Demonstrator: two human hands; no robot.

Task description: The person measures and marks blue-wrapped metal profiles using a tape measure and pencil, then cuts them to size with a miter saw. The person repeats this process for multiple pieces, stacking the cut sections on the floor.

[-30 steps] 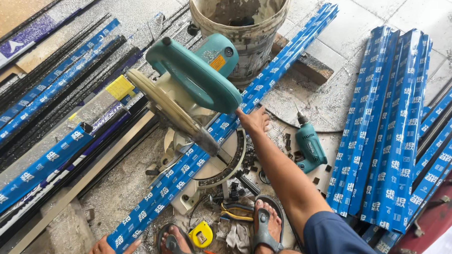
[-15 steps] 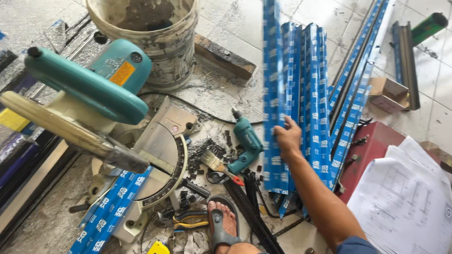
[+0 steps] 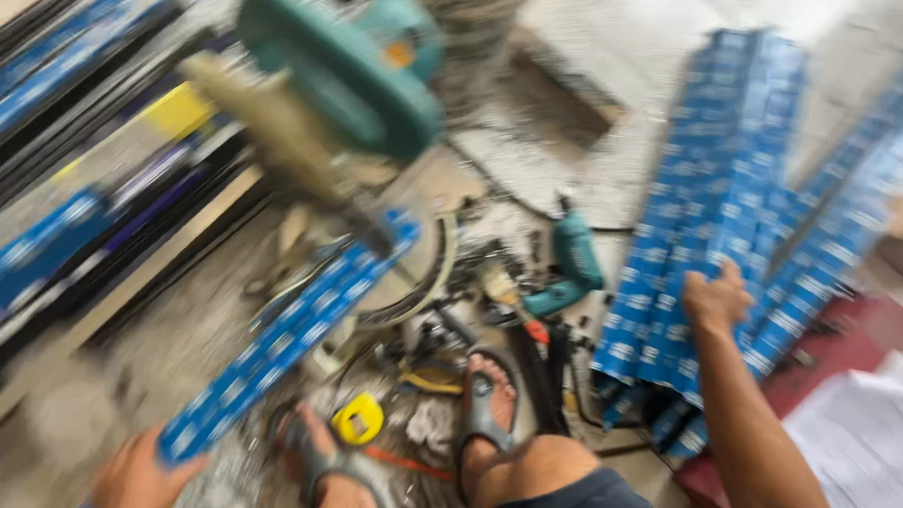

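Note:
The picture is blurred by motion. My left hand (image 3: 134,487) grips the near end of a long blue-wrapped strip (image 3: 284,340) that runs up under the teal mitre saw (image 3: 335,83). My right hand (image 3: 715,297) rests on a stack of blue-wrapped strips (image 3: 700,205) lying on the floor to the right; whether its fingers close around one I cannot tell. My two sandalled feet (image 3: 482,403) stand between the saw base and the stack.
A teal drill (image 3: 572,265) lies among loose tools beside the saw. A yellow tape measure (image 3: 357,420) sits by my left foot. More blue and black strips (image 3: 59,198) lie at the left. White papers (image 3: 868,430) rest on a red surface at the right.
The view has swung back to the left and blurred. My right hand stays on the stack of blue strips. My left hand has come into view holding the strip under the saw.

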